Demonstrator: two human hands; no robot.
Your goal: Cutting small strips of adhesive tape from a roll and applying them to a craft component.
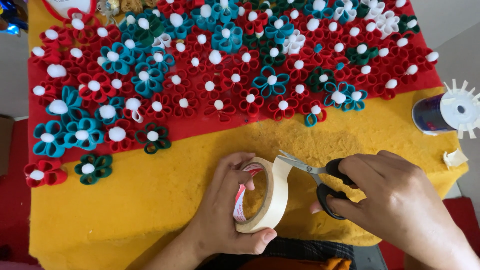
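My left hand (227, 210) grips the tape roll (265, 197) firmly; my right hand (395, 200) holds scissors (320, 177) open at its edge; cut squarely.

A table (150, 200) draped in yellow felt, with red felt across its far half, fills the view under soft, even light. Pale grey floor (450, 30) shows beyond; red flooring (12, 200) lies alongside.

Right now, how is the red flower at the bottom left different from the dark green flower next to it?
The red flower has red looped petals; the green flower has dark green ones. The red flower lies at the cloth's left edge, on the red felt; the green flower lies to its right, where the red felt meets the yellow felt. Both are flat and have a white pompom centre, far from either hand.
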